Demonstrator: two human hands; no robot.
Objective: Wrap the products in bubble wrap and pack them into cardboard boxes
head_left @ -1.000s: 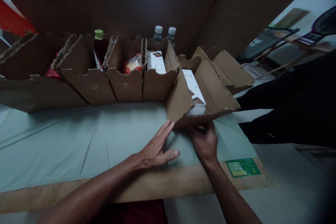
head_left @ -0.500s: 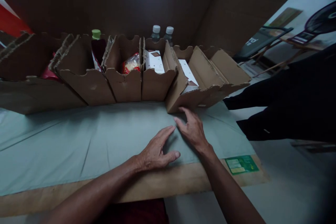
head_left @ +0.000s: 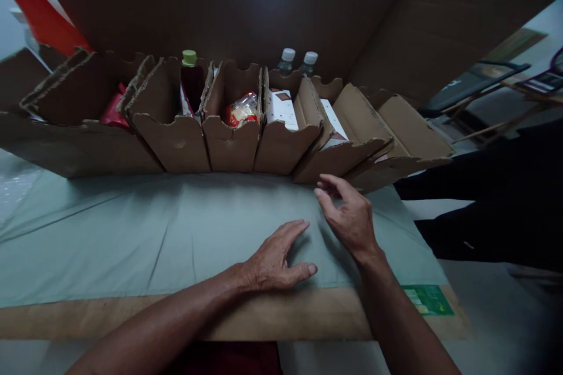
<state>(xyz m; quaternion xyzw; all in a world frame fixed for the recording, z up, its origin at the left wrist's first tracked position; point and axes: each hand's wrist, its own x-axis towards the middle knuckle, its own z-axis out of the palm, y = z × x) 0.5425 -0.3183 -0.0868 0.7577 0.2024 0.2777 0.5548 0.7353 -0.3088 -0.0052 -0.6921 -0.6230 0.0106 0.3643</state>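
My left hand [head_left: 277, 261] is over the green cloth [head_left: 176, 234] near the table's front edge, thumb and fingers apart, holding nothing. My right hand [head_left: 347, 214] is raised a little further right, its fingers curved and apart with nothing between them. Its fingertips are close to the front of a cardboard bin [head_left: 328, 165] that holds a white box [head_left: 334, 124]. Beside that bin, another one [head_left: 276, 150] holds a white patterned box [head_left: 282, 109]. Further left, a bin [head_left: 233, 149] contains a red and clear packet [head_left: 243, 110].
More bins on the left hold a dark bottle with a green cap [head_left: 192, 82] and a red item [head_left: 116, 110]. Two white-capped bottles [head_left: 287, 61] stand behind the row. At the right are a person's dark-clothed legs [head_left: 497, 211] and an empty-looking bin [head_left: 402, 161].
The view has shifted, so the bins appear further right. My right hand has moved right, away from my left hand, and its fingers are more curved. The rightmost bins now stand visibly further apart.
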